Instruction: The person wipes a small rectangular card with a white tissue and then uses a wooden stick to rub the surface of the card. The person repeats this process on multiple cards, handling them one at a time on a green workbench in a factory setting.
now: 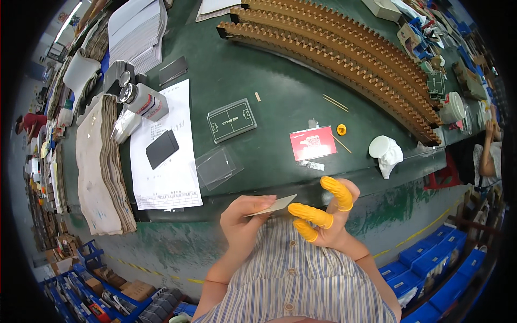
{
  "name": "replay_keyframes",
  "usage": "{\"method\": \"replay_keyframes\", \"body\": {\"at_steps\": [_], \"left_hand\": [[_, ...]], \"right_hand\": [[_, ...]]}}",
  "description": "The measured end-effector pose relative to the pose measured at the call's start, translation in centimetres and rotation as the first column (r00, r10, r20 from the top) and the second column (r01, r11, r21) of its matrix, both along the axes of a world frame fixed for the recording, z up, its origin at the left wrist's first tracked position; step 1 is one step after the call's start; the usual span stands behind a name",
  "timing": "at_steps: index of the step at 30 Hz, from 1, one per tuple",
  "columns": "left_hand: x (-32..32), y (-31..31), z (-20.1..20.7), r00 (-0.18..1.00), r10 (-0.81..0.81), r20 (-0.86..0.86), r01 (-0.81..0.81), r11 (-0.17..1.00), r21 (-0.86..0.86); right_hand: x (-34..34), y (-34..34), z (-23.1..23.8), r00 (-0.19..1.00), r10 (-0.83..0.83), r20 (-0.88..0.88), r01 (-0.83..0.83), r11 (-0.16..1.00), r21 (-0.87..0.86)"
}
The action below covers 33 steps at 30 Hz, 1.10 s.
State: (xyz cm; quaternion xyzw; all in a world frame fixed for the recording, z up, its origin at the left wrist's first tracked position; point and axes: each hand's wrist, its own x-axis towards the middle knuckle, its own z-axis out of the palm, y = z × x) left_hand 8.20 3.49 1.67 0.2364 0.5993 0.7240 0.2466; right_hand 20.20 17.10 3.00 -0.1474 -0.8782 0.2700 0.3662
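Just above my lap, at the table's front edge, my left hand (240, 219) pinches a thin pale card (277, 205) between thumb and fingers. My right hand (335, 230) is beside the card's right end, its fingers apart and nothing between them. Yellow finger cots (318, 216) cover several of its fingers. On the green table ahead lie a pink card (316, 141), thin wooden sticks (336, 102) and a small yellow rolled piece (341, 130). A dark green stack of cards (231, 121) with white lines sits farther left, with clear plastic sleeves (218, 168) nearer me.
Long slotted wooden racks (334, 51) span the far right. A white cloth (391, 164) with a round white piece is at the right edge. Left stand a dispenser bottle (148, 103), a printed sheet (177, 175) bearing dark cards (162, 149), and stacked cloths (99, 172). Another person's arm (487, 148) shows far right.
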Motion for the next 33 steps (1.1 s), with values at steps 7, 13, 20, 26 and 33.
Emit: {"method": "replay_keyframes", "body": {"at_steps": [7, 13, 20, 26, 33], "left_hand": [[0.1, 0.0, 0.1, 1.0, -0.003, -0.016, 0.003, 1.0, -0.017], [0.1, 0.0, 0.0, 1.0, 0.001, -0.023, -0.002, 1.0, -0.016], [0.1, 0.0, -0.2, 0.999, 0.008, -0.031, -0.008, 1.0, 0.003], [0.2, -0.1, -0.2, 1.0, 0.02, -0.023, -0.02, 1.0, 0.003], [0.3, -0.1, -0.4, 1.0, 0.014, -0.021, -0.013, 1.0, 0.019]], "right_hand": [[0.0, 0.1, 0.1, 0.998, 0.022, 0.066, -0.025, 0.998, 0.056], [0.0, 0.1, 0.1, 0.998, 0.004, 0.06, -0.005, 1.0, 0.029], [-0.3, 0.0, -0.1, 0.999, 0.014, 0.03, -0.014, 1.0, 0.003], [-0.2, 0.0, 0.0, 1.0, 0.009, 0.021, -0.009, 1.0, 0.011], [-0.2, -0.2, -0.9, 1.0, 0.021, 0.003, -0.021, 0.999, -0.034]]}}
